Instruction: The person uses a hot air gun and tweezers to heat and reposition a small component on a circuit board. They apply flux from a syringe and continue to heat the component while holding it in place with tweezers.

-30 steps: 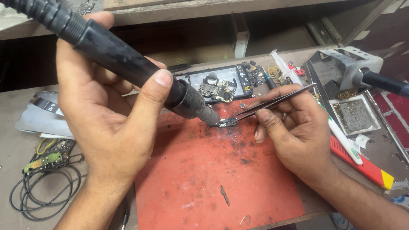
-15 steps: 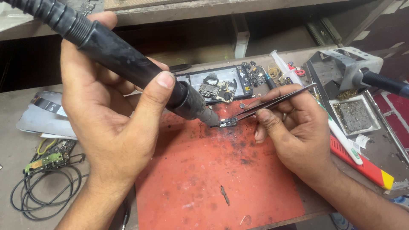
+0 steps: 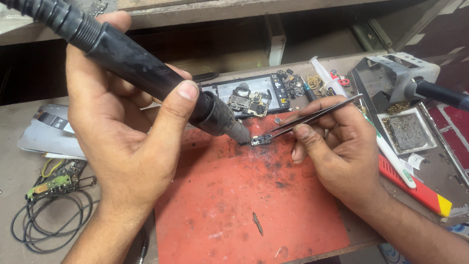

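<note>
My left hand grips a thick black hot-air wand, its metal nozzle pointing down at a tiny circuit piece on the red work mat. My right hand holds thin metal tweezers, whose tips pinch or press that small piece. The nozzle tip sits just left of the piece, almost touching it. My right hand's heel rests on the mat.
An opened phone with a bare board lies behind the mat. A soldering-iron stand with a sponge tray is at the right, next to a white syringe and a red tool. Coiled wires with a green board lie at the left.
</note>
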